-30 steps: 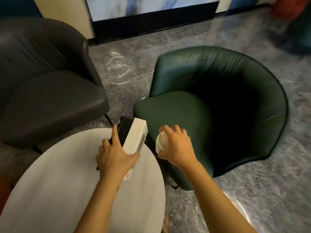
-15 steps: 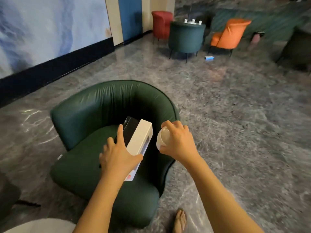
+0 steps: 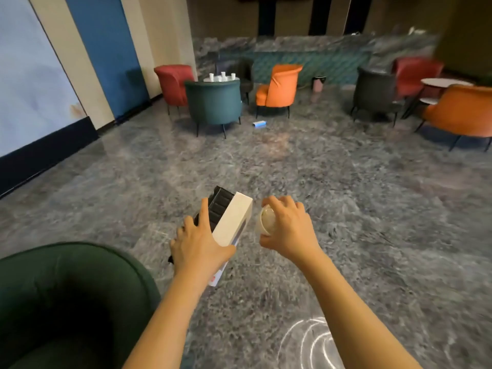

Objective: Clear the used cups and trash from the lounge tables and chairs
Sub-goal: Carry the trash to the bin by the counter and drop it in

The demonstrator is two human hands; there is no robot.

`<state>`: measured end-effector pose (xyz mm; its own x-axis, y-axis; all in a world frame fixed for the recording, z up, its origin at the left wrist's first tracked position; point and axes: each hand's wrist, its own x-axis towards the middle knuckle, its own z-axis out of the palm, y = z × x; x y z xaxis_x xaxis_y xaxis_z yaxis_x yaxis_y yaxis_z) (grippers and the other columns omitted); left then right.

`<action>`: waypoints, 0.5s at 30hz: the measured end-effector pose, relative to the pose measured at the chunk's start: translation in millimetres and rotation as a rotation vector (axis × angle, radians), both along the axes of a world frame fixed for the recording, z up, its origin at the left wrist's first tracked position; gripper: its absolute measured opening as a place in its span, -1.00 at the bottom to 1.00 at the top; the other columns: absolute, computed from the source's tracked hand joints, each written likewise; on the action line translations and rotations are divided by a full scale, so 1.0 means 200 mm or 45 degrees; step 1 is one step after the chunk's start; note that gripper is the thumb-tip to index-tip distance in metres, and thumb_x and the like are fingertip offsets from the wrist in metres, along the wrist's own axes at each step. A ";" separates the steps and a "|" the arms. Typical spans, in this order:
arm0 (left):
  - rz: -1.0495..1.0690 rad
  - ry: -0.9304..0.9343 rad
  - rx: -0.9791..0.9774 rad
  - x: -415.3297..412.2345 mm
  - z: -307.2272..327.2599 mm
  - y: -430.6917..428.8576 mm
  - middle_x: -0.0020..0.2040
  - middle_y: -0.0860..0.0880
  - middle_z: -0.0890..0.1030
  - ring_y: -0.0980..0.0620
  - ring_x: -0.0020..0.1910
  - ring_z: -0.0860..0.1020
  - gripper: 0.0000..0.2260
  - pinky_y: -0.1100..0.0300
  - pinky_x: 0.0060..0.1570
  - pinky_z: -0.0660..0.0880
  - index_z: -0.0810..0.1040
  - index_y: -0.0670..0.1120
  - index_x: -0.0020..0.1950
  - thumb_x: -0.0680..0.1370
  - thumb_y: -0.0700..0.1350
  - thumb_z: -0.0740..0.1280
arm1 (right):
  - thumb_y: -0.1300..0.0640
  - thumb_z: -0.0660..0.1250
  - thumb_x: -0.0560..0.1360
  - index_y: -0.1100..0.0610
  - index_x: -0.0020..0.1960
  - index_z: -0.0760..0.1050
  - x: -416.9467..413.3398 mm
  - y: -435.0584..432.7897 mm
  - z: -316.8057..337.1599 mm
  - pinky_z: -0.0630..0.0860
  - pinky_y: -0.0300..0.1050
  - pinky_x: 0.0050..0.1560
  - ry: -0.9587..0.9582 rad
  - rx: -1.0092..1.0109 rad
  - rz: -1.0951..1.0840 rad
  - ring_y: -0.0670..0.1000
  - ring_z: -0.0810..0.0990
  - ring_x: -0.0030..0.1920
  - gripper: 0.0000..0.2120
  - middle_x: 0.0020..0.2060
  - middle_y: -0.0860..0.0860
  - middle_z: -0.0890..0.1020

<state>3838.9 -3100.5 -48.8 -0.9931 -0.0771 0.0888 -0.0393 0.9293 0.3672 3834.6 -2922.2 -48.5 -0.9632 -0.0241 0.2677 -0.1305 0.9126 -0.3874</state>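
View has swung off the green chair (image 3: 66,302) to open floor, left hand (image 3: 198,243) gripping the boxes (image 3: 229,225), right hand (image 3: 288,230) wrapped round a cup (image 3: 266,222), more cups (image 3: 222,75) waiting on the far bench (image 3: 234,79) — probably next.

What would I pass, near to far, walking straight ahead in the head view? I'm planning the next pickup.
The white box in the left hand and the paper cup in the right hand → blue packet on the floor → teal chair → white cups on the round table.
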 end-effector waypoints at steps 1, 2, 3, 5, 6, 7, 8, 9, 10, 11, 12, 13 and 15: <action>-0.025 0.000 -0.002 -0.11 0.00 0.09 0.25 -0.16 0.30 -0.20 0.19 0.35 -0.05 -0.09 0.11 0.37 -0.21 0.11 0.46 0.32 0.18 0.39 | 0.03 0.48 0.21 -0.01 0.23 0.32 -0.10 0.09 0.00 0.34 -0.06 -0.10 0.004 0.000 -0.021 0.16 0.36 0.02 -0.37 0.13 0.06 0.39; -0.047 0.002 -0.008 -0.23 0.00 0.17 0.25 -0.16 0.30 -0.20 0.19 0.35 -0.05 -0.09 0.11 0.38 -0.21 0.11 0.46 0.32 0.18 0.39 | 0.03 0.48 0.21 -0.02 0.23 0.32 -0.19 0.18 0.00 0.33 -0.06 -0.10 0.008 -0.001 -0.042 0.16 0.36 0.03 -0.37 0.13 0.06 0.39; -0.068 0.005 -0.019 -0.35 -0.01 0.26 0.26 -0.16 0.30 -0.21 0.20 0.35 -0.05 -0.09 0.11 0.37 -0.22 0.11 0.46 0.32 0.19 0.38 | 0.03 0.47 0.21 -0.02 0.23 0.32 -0.29 0.26 -0.01 0.34 -0.05 -0.09 0.012 -0.004 -0.063 0.16 0.36 0.03 -0.37 0.13 0.05 0.39; -0.111 0.001 -0.037 -0.60 -0.03 0.43 0.27 -0.16 0.30 -0.22 0.21 0.35 -0.05 -0.09 0.12 0.35 -0.23 0.12 0.46 0.32 0.19 0.38 | 0.02 0.48 0.22 -0.03 0.23 0.33 -0.50 0.43 -0.02 0.35 -0.04 -0.09 0.010 -0.003 -0.104 0.16 0.36 0.03 -0.37 0.14 0.05 0.39; -0.130 -0.004 -0.045 -0.73 -0.04 0.52 0.28 -0.15 0.30 -0.21 0.22 0.34 -0.04 -0.09 0.13 0.34 -0.23 0.12 0.46 0.32 0.20 0.38 | 0.02 0.48 0.21 -0.03 0.23 0.32 -0.62 0.52 -0.03 0.36 -0.03 -0.09 0.002 0.009 -0.124 0.16 0.36 0.03 -0.37 0.13 0.05 0.39; -0.151 -0.008 -0.052 -0.86 -0.06 0.62 0.28 -0.15 0.30 -0.21 0.23 0.34 -0.04 -0.09 0.13 0.34 -0.23 0.12 0.46 0.31 0.20 0.38 | 0.02 0.48 0.21 -0.04 0.23 0.32 -0.74 0.61 -0.05 0.36 -0.03 -0.09 -0.007 0.022 -0.144 0.16 0.36 0.03 -0.36 0.13 0.05 0.39; -0.173 -0.009 -0.056 -1.01 -0.07 0.71 0.28 -0.15 0.30 -0.21 0.23 0.34 -0.03 -0.08 0.13 0.34 -0.23 0.12 0.46 0.31 0.21 0.38 | 0.01 0.48 0.21 -0.04 0.23 0.31 -0.87 0.70 -0.06 0.36 -0.02 -0.10 -0.013 0.034 -0.163 0.16 0.36 0.03 -0.36 0.12 0.05 0.39; -0.196 -0.002 -0.049 -1.16 -0.08 0.81 0.27 -0.15 0.30 -0.21 0.23 0.34 -0.03 -0.08 0.12 0.34 -0.23 0.11 0.47 0.31 0.21 0.39 | 0.01 0.48 0.21 -0.04 0.23 0.31 -1.01 0.79 -0.07 0.35 -0.02 -0.10 -0.015 0.046 -0.179 0.17 0.36 0.03 -0.36 0.12 0.05 0.39; -0.217 0.009 -0.035 -1.32 -0.09 0.90 0.27 -0.15 0.30 -0.21 0.22 0.34 -0.03 -0.08 0.13 0.34 -0.23 0.11 0.47 0.30 0.21 0.39 | 0.01 0.48 0.22 -0.03 0.22 0.31 -1.15 0.88 -0.07 0.34 -0.02 -0.09 -0.012 0.057 -0.193 0.16 0.36 0.04 -0.37 0.12 0.05 0.38; -0.236 0.013 -0.022 -1.48 -0.10 0.99 0.27 -0.16 0.30 -0.21 0.22 0.34 -0.03 -0.08 0.14 0.34 -0.23 0.11 0.47 0.31 0.20 0.39 | 0.01 0.48 0.23 -0.03 0.22 0.31 -1.30 0.97 -0.06 0.34 -0.02 -0.09 -0.008 0.063 -0.213 0.16 0.36 0.04 -0.38 0.13 0.06 0.38; -0.256 0.003 -0.017 -1.65 -0.10 1.09 0.29 -0.17 0.29 -0.21 0.24 0.33 -0.03 -0.09 0.15 0.33 -0.23 0.11 0.47 0.31 0.20 0.39 | 0.01 0.48 0.23 -0.02 0.21 0.31 -1.45 1.07 -0.05 0.36 -0.01 -0.08 -0.009 0.063 -0.240 0.16 0.35 0.05 -0.38 0.13 0.06 0.38; -0.275 -0.019 -0.019 -1.81 -0.09 1.18 0.31 -0.17 0.27 -0.22 0.26 0.32 -0.03 -0.10 0.18 0.32 -0.24 0.10 0.47 0.31 0.20 0.38 | 0.00 0.49 0.23 -0.01 0.22 0.31 -1.59 1.16 -0.03 0.37 0.01 -0.06 -0.021 0.062 -0.267 0.17 0.35 0.05 -0.38 0.13 0.06 0.38; -0.321 -0.041 -0.029 -2.12 -0.07 1.38 0.35 -0.17 0.25 -0.21 0.30 0.29 -0.02 -0.12 0.22 0.30 -0.25 0.10 0.47 0.31 0.21 0.37 | -0.01 0.49 0.24 -0.02 0.23 0.29 -1.86 1.34 0.00 0.38 0.03 -0.04 -0.043 0.068 -0.317 0.18 0.35 0.08 -0.37 0.14 0.07 0.38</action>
<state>3414.1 -2825.1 -62.0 -0.9829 0.1754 0.0558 0.1838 0.9191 0.3484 3461.6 -2653.3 -48.9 -0.9496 0.2020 0.2397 0.1134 0.9342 -0.3382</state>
